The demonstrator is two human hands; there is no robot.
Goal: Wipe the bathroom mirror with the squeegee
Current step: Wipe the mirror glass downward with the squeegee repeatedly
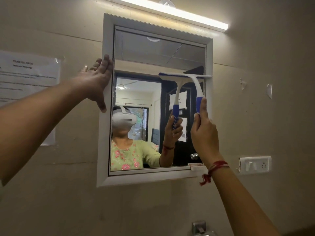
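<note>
- Right hand (pixel 203 130): we see the fingers curled round the blue lower grip of the squeegee (pixel 196 89), with the forefinger stretched up along the handle. We judge that this steers the blade and keeps it pressed to the glass.
- Squeegee: the blade lies level across the right half of the mirror (pixel 136 62), somewhat above mid-height. Its right end reaches over the inner edge of the frame (pixel 102 150). A level blade set against the side fits a downward stroke along that side.
- Left hand (pixel 97 82): the fingers are straight and the thumb is spread, with the palm flat on the left side of the frame. We take this as bracing the mirror, or the body, against the push of the blade.
- Surroundings: a lit light bar (pixel 170 12) runs above the frame. A paper notice (pixel 29 74) hangs on the wall at left and a switch plate (pixel 254 165) at right. A small white box (pixel 196 167) rests at the lower right corner of the frame.
- Hidden or unclear: the end of the handle lies inside the right hand. We cannot see the blade's rubber edge where it meets the glass. No wetness or streaks show, so we cannot tell which areas are wiped. The print on the notice is blurred, and the tap (pixel 198 227) is cut off by the lower edge.
</note>
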